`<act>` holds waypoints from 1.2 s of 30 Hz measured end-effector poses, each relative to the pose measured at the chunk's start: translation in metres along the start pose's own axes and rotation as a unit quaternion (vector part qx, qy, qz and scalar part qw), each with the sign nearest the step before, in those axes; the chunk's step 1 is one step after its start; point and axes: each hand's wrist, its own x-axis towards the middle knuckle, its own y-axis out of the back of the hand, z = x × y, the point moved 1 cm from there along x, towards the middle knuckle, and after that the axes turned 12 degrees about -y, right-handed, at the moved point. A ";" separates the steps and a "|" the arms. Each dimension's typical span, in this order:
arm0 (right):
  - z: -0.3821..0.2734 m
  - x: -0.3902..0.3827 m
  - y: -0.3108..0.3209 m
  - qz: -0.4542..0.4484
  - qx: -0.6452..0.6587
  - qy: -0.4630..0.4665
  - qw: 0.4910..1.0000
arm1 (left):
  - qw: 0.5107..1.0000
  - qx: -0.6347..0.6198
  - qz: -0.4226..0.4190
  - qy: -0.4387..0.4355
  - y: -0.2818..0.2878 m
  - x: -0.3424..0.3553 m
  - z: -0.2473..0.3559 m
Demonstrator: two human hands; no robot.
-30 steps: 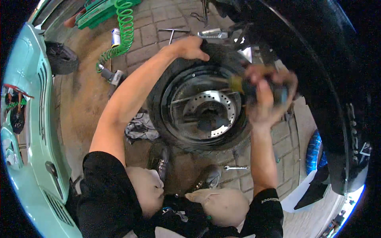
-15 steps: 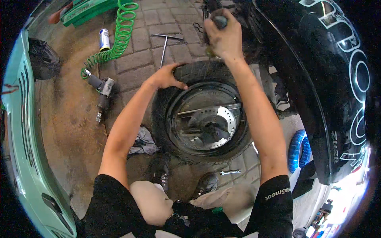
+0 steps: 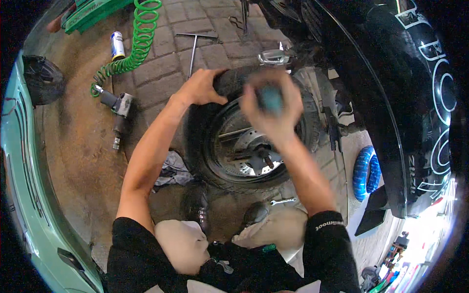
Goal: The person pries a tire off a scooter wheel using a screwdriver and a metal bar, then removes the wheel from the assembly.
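Observation:
A wheel with a black tyre (image 3: 198, 141) lies flat in front of my feet, its shiny drilled brake disc (image 3: 251, 168) facing up and an axle standing out of the middle. My left hand (image 3: 202, 87) grips the tyre's far-left part, thumb at the rim and fingers over the sidewall. Above the far-right part of the rim, my right hand (image 3: 273, 105) is closed around a tool with a rounded dark teal end (image 3: 271, 100). Motion smears it, and the hand hides the rest of it, so its kind cannot be told.
A T-handle wrench (image 3: 194, 51), an impact wrench (image 3: 118, 108) on a green coiled hose (image 3: 141, 44), and a spray can (image 3: 117, 45) lie left. Near my feet are a rag (image 3: 173, 168) and a spanner (image 3: 283, 201). A black vehicle body (image 3: 376, 97) and blue-wrapped ring (image 3: 364, 173) stand right.
My right hand has come nearer with the tool, from beyond the tyre to over its rim. A shiny clear object behind it now shows. My left hand stays on the tyre. The view has shifted slightly.

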 end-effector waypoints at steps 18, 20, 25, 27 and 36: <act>0.017 -0.154 0.116 -0.030 0.001 -0.157 0.987 | 0.948 -0.265 0.051 0.166 -0.040 -0.085 -0.053; 0.022 -0.147 0.106 0.012 0.059 -0.124 0.991 | 0.943 -0.289 0.058 0.158 -0.046 -0.079 -0.045; 0.002 -0.079 0.055 -0.185 0.107 0.072 0.974 | 0.934 -0.307 0.104 0.151 -0.043 -0.075 -0.001; -0.010 -0.090 0.045 -0.213 0.063 0.122 0.967 | 0.940 -0.284 0.117 0.151 -0.049 -0.084 0.007; -0.065 -0.105 0.103 -0.388 0.242 0.062 0.887 | 0.924 -0.291 0.129 0.211 -0.044 -0.087 0.002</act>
